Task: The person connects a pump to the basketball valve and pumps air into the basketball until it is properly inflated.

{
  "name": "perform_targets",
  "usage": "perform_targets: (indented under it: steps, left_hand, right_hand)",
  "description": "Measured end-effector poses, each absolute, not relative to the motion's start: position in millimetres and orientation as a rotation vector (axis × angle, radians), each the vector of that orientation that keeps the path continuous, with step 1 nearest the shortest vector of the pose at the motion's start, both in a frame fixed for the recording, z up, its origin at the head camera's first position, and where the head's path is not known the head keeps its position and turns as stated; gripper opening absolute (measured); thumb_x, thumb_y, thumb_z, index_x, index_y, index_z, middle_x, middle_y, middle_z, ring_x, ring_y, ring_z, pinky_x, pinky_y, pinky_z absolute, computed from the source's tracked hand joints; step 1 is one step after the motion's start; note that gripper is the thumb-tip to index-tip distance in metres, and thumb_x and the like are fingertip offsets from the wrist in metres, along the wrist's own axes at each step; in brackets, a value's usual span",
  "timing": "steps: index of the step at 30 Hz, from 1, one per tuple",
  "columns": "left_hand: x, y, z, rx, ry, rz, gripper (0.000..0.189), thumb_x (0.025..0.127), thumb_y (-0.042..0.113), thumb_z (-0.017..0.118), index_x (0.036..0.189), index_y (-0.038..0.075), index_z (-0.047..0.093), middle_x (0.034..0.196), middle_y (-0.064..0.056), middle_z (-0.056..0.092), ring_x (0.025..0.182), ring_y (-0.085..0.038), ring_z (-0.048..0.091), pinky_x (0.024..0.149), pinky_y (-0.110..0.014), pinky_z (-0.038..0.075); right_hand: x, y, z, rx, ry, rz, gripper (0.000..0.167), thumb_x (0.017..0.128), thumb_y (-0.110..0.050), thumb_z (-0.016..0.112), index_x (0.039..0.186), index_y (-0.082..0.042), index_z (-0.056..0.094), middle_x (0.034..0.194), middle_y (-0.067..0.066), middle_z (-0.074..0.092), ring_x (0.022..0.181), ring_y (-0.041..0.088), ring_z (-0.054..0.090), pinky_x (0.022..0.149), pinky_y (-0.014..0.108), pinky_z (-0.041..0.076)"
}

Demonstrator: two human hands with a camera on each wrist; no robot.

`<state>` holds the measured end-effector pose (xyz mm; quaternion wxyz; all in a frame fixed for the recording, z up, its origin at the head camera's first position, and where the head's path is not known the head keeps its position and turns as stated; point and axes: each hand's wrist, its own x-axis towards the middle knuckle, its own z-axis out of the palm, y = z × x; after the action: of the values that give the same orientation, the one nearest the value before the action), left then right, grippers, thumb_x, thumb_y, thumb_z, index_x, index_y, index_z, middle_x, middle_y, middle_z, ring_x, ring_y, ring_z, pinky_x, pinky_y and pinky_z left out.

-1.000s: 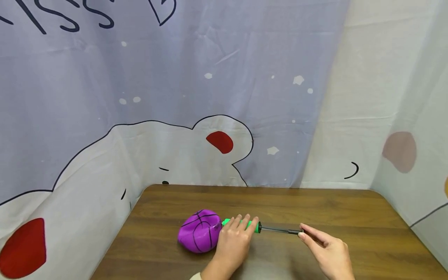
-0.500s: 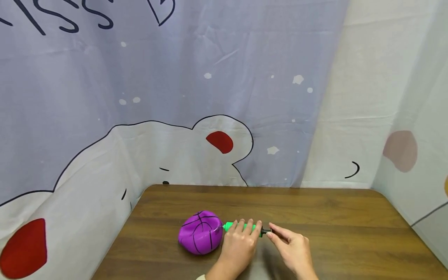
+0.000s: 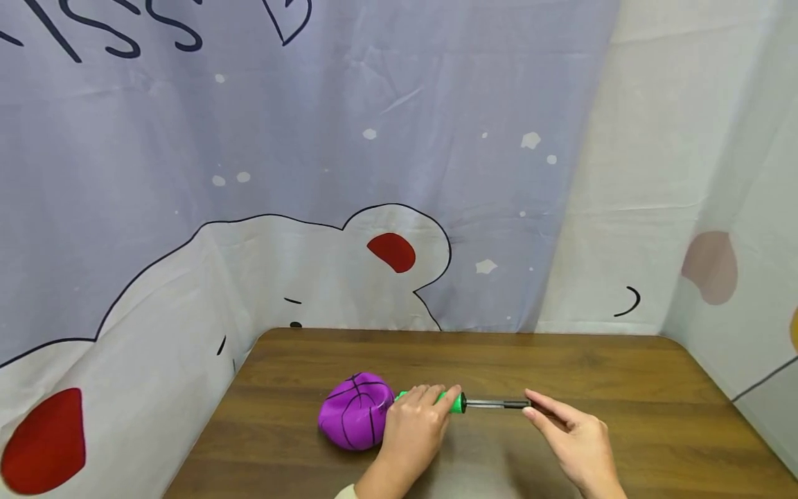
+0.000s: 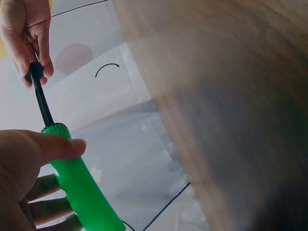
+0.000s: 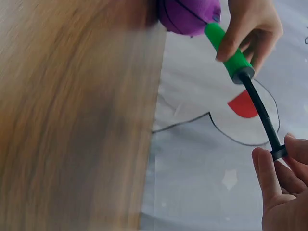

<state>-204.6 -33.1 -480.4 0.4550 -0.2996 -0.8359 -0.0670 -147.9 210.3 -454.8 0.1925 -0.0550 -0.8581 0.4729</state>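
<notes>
A purple ball (image 3: 355,412) with black lines, dented and partly deflated, sits on the table at the left of the hands. Against its right side points the nozzle end of a green hand pump (image 4: 86,192). My left hand (image 3: 414,430) grips the pump's green barrel, thumb on one side and fingers on the other. The black plunger rod (image 5: 260,108) is drawn out of the barrel. At its far end, my right hand (image 3: 576,440) pinches the small black handle (image 5: 278,153) between thumb and fingers. The left hand hides part of the barrel in the head view.
The brown wooden table (image 3: 623,374) runs under both hands, its back edge meeting a printed cloth (image 3: 486,173). That cloth hangs behind and along both sides, with bear drawings and red patches.
My right hand first moved left, pushing the plunger into the barrel, then drew it back out to the right. The left hand and the ball stay nearly in place.
</notes>
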Motion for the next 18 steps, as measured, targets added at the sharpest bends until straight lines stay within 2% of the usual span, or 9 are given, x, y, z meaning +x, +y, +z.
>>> perform_targets:
  steps: [5,12,18]
  left_hand:
    - [-203,-32,-481,-0.726,-2.054,-0.142,0.030,0.078,0.021,0.081,0.108,0.024,0.077,0.094,0.003,0.076,0.080,-0.016,0.072,0.076,-0.031,0.062]
    - [-199,-24,-484,-0.747,-1.996,-0.085,0.028,0.077,0.023,0.078,0.105,0.018,0.078,0.092,-0.001,0.077,0.076,-0.018,0.072,0.072,-0.034,0.062]
    - [-195,-17,-489,-0.766,-2.017,-0.059,0.029,0.074,0.023,0.081,0.103,0.018,0.079,0.090,-0.002,0.077,0.077,-0.019,0.073,0.073,-0.034,0.063]
  right_hand:
    - [-145,216,-454,-0.165,-2.383,1.283,0.030,0.088,-0.035,0.079,0.115,-0.022,0.079,0.106,0.002,0.077,0.088,-0.013,0.065,0.072,0.004,0.049]
    - [-151,188,-468,-0.050,-2.276,1.158,0.027,0.082,-0.017,0.085,0.109,-0.018,0.081,0.096,0.001,0.078,0.083,-0.019,0.060,0.069,0.003,0.049]
    - [-156,163,-481,0.054,-2.303,1.276,0.027,0.083,-0.014,0.083,0.109,-0.013,0.080,0.095,0.004,0.078,0.080,-0.006,0.068,0.066,0.010,0.055]
